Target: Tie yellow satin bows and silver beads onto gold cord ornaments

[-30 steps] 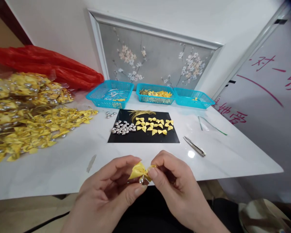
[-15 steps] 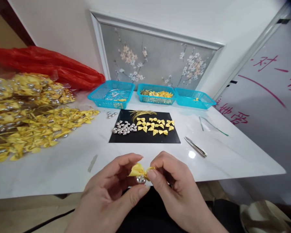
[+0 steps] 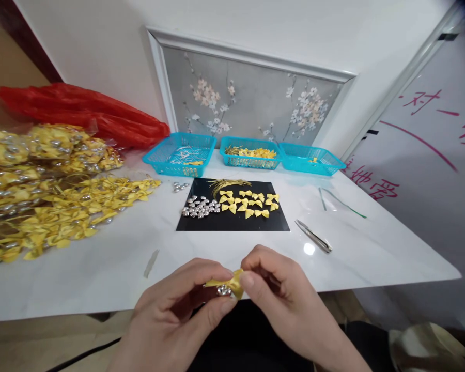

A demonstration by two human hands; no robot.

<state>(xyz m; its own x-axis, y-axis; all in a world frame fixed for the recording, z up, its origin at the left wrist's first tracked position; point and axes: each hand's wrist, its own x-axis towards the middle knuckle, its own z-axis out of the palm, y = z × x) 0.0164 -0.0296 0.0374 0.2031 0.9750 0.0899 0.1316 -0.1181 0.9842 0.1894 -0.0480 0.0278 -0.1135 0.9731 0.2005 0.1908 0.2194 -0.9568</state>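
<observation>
Near the table's front edge, my left hand point(image 3: 186, 305) is closed on a silver bell-like bead point(image 3: 223, 291) with a yellow ribbon bow point(image 3: 232, 282) against it. Pinched between thumb and forefinger, the bow's right side is in my right hand point(image 3: 279, 289). Whether a wire joins bead and bow is hidden by my fingers. Beyond my hands lies a black mat point(image 3: 232, 225) bearing several loose silver beads point(image 3: 200, 207), several yellow bows point(image 3: 254, 202) and a bundle of thin golden ties point(image 3: 230, 183).
Small snips point(image 3: 313, 236) lie right of the mat. Three blue baskets point(image 3: 180, 154) line the back by a framed flower picture point(image 3: 251, 93). Heaped at left are finished-looking yellow bow strands point(image 3: 81, 206) and a red plastic bag point(image 3: 85, 113). Green-edged strips point(image 3: 343, 203) lie at right.
My left forefinger has come down onto the bow, pressing it over the bead. The bow's right side has turned in my right fingers. The view has shifted slightly.
</observation>
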